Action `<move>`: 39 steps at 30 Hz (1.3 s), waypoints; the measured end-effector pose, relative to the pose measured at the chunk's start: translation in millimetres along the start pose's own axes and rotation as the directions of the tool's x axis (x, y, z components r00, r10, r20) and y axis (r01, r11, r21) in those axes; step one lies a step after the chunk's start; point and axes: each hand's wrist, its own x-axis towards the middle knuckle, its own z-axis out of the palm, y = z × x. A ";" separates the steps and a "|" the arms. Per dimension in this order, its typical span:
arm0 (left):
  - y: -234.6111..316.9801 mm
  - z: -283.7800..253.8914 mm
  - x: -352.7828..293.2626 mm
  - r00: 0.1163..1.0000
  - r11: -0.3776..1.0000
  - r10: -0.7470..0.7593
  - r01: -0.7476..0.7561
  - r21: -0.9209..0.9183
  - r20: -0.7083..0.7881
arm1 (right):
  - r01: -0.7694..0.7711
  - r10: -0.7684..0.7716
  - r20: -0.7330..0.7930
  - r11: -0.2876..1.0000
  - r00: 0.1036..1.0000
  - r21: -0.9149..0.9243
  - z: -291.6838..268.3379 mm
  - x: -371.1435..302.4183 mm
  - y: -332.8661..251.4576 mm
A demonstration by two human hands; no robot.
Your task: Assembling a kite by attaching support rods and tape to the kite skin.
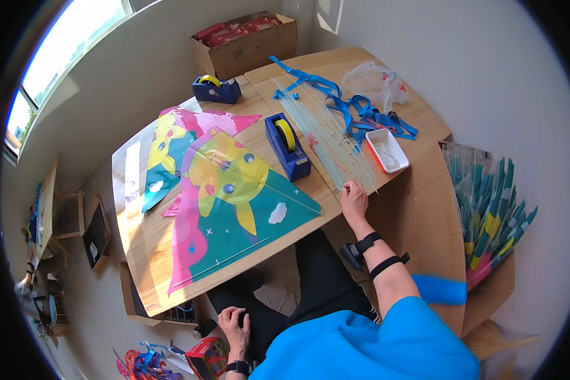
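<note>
My right hand (pixel 354 201) is at the table's near edge, its fingers pinched at the near ends of a spread of thin pale rods (pixel 326 136). It seems to grip a rod, though the fingertips partly hide it. Down by my thigh, my left hand (pixel 234 326) rests with loosely bent fingers and nothing visible in it. In front of me lies a triangular kite (pixel 259 206) in teal, pink and yellow with a cartoon face, a thin rod along its lower part. Partly under it is a second, similar kite (pixel 164 149).
Blue tape dispensers (pixel 288 147) with yellow rolls, blue ribbon (pixel 345 101), a white-and-red tray (pixel 392 152) and a clear plastic bag (pixel 377 85) are on the table (pixel 266 88). A cardboard box (pixel 247 47) stands behind; rolled kites (pixel 491 215) stand at right.
</note>
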 end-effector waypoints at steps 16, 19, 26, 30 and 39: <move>-6.6 27.3 4.8 0.990 0.981 -0.110 0.122 0.151 -0.083 | 0.021 -0.021 0.005 0.990 1.000 -0.138 8.5 113.3 89.5; -4.9 28.8 3.7 0.990 0.987 -0.105 0.115 0.112 -0.095 | -0.153 0.153 -0.007 0.986 0.988 -0.072 17.3 122.0 90.8; 20.6 37.6 -0.1 0.993 0.986 -0.084 0.095 0.137 -0.088 | 0.013 -0.018 -0.026 0.982 0.999 -0.187 20.2 129.1 109.7; 29.1 31.1 -1.2 0.996 0.989 -0.071 0.078 0.127 -0.059 | -0.177 0.177 -0.008 0.984 0.984 0.002 12.7 122.4 90.4; 42.7 34.8 14.8 0.993 0.970 0.087 -0.066 0.234 -0.080 | 0.004 -0.005 0.022 0.997 1.000 0.083 -17.9 87.4 77.2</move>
